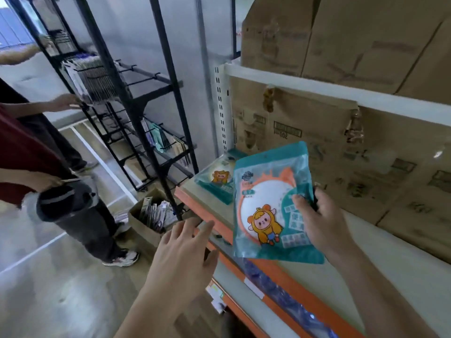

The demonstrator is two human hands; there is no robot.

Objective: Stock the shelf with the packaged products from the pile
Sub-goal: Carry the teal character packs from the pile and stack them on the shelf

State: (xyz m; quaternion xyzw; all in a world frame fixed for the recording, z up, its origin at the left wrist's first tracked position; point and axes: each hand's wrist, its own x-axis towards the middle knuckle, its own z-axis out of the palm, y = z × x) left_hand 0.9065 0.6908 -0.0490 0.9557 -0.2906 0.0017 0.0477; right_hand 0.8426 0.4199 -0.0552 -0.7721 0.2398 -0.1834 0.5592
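At the far left a person in a dark red top [22,152] stands by a black wire rack [136,98] hung with small packets. On the floor at the rack's foot sits an open cardboard box [146,228] with more packets standing in it.

The left grip [185,252] is released, its fingers straight and spread, palm down. It reaches toward the orange front edge of the shelf [317,284]. Whether the fingertips touch that edge cannot be told. It holds nothing and stays clear of the held packet.

A teal packet [217,181] lies flat on the shelf near its left end.

Just right of it, the held packet [268,206], teal with a white round and a cartoon figure in yellow, is up in the air. It is nearly upright, tilted a little, above the shelf's front edge.

The right grip [324,220] grasps it by the right edge, thumb on the printed front and fingers behind. Most of the packet hangs out to the left of the grip.

Brown cartons [390,167] fill the back of the shelf, and upper cartons [341,37] stand on the board above.
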